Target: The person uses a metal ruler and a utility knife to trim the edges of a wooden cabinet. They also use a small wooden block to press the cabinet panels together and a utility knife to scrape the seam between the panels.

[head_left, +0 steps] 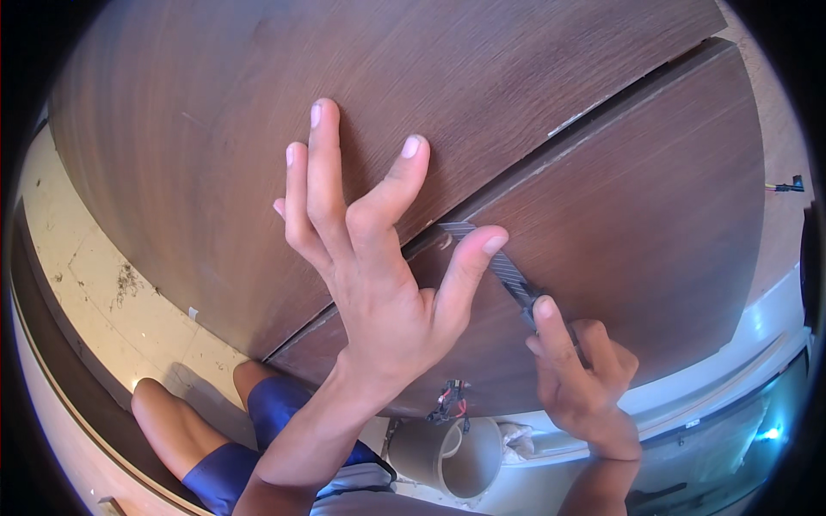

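My left hand (379,292) is spread open over a large dark-brown wood-grain board (198,163), fingers pointing away from me. Whether its fingertips touch the board is hard to tell. In my right hand (585,383) is a snap-off utility knife (514,279), its long segmented blade extended up and to the left. The blade tip lies by the dark gap between the large board and a smaller brown panel (645,215). My left thumb is close to the blade and covers part of it. Pale chipped spots mark the panel edges along the gap.
Wires with red leads and small connectors (449,402) lie at the near panel edge, above an open grey bucket (482,469). Another wire connector (785,186) is at the far right. Debris dots the pale floor (95,284) at left. A glass pane (718,456) reflects light at lower right.
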Demonstrator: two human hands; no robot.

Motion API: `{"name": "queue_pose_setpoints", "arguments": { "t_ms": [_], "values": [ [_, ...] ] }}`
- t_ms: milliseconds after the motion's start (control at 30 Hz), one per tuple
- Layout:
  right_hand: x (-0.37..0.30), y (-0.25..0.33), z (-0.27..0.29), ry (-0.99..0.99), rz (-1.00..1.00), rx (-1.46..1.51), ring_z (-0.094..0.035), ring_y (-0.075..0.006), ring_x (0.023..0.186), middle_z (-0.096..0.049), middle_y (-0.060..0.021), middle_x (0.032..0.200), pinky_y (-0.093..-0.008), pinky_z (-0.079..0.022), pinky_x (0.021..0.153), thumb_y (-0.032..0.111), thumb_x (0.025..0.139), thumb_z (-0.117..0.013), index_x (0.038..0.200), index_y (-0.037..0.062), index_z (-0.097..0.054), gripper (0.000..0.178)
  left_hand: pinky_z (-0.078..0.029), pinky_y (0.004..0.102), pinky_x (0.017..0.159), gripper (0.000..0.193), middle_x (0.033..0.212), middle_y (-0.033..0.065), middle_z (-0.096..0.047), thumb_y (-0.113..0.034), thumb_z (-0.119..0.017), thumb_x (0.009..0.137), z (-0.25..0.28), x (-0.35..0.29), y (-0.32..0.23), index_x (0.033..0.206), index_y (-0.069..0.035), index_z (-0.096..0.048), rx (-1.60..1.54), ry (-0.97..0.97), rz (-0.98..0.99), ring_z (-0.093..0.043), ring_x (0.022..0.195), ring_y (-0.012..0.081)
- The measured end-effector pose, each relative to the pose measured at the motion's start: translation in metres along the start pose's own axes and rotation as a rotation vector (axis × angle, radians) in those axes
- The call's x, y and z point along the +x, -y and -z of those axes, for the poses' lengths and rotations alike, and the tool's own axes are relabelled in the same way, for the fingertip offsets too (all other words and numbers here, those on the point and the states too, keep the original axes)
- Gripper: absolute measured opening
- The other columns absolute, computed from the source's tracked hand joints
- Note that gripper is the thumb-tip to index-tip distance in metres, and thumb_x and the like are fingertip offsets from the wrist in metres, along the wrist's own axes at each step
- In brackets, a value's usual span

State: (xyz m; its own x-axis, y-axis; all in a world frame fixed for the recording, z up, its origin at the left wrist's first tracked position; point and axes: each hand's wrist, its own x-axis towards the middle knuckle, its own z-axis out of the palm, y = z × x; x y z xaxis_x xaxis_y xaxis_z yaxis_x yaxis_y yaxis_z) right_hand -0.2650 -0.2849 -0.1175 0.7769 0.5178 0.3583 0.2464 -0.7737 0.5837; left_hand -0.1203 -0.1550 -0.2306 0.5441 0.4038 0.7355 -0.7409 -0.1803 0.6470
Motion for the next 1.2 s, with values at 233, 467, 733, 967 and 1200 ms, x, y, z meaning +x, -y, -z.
{"name": "queue_pose_setpoints", "arguments": {
  "t_ms": [233, 467, 733, 967, 1200],
  "values": [
    [-0.005, 0.005, -0.005, 0.084, 0.053, 0.017, -0.047, -0.0104, 0.051, -0.043, -0.0014, 0.075, -0.027, -0.041, 0.044, 0.006, 0.083, -0.082, 0.145, 0.0133, -0.067, 0.064, -0.013, 0.0561, 0.126, 0.071, 0.171, 0.0278, -0.019, -0.038, -0.081, 0.093, 0.012, -0.017, 0.016, 0.148, -0.007, -0.048, 0.046, 0.041, -0.001, -0.014, 0.157, 0.0443],
    [-0.015, 0.006, -0.023, -0.09, -0.003, 0.123, -0.049, -0.0123, 0.053, -0.045, -0.002, 0.074, -0.0288, -0.041, 0.046, 0.006, 0.08, -0.084, 0.139, 0.0116, -0.07, 0.061, -0.015, 0.0538, 0.124, 0.078, 0.17, 0.0272, -0.021, -0.047, -0.082, 0.089, 0.011, -0.014, 0.008, 0.147, -0.006, -0.048, 0.006, 0.014, 0.041, -0.018, 0.155, 0.0424],
    [-0.01, 0.014, -0.029, -0.17, -0.087, 0.111, -0.05, -0.014, 0.053, -0.049, -0.003, 0.076, -0.0292, -0.042, 0.047, 0.004, 0.079, -0.084, 0.139, 0.0106, -0.07, 0.062, -0.018, 0.0518, 0.12, 0.082, 0.168, 0.0288, -0.021, -0.042, -0.089, 0.084, 0.0, -0.007, -0.001, 0.143, -0.006, -0.046, 0.031, -0.062, 0.093, -0.022, 0.149, 0.0406],
    [-0.011, 0.015, -0.025, -0.105, -0.068, 0.096, -0.05, -0.0141, 0.052, -0.048, -0.0028, 0.073, -0.0283, -0.042, 0.047, 0.003, 0.082, -0.083, 0.14, 0.0119, -0.07, 0.06, -0.019, 0.0506, 0.121, 0.078, 0.168, 0.0286, -0.02, -0.04, -0.089, 0.085, 0.004, -0.012, 0.004, 0.142, -0.007, -0.046, 0.012, -0.037, 0.075, -0.02, 0.151, 0.0404],
    [-0.015, 0.015, -0.016, 0.028, -0.058, 0.071, -0.063, -0.0231, 0.062, -0.06, -0.0102, 0.086, -0.0332, -0.049, 0.054, 0.003, 0.089, -0.076, 0.146, 0.0099, -0.063, 0.059, -0.019, 0.0509, 0.122, 0.079, 0.169, 0.0285, -0.019, -0.044, -0.086, 0.087, 0.005, -0.016, 0.008, 0.143, -0.008, -0.045, 0.012, -0.009, 0.063, -0.018, 0.153, 0.0406]
  ]
}}
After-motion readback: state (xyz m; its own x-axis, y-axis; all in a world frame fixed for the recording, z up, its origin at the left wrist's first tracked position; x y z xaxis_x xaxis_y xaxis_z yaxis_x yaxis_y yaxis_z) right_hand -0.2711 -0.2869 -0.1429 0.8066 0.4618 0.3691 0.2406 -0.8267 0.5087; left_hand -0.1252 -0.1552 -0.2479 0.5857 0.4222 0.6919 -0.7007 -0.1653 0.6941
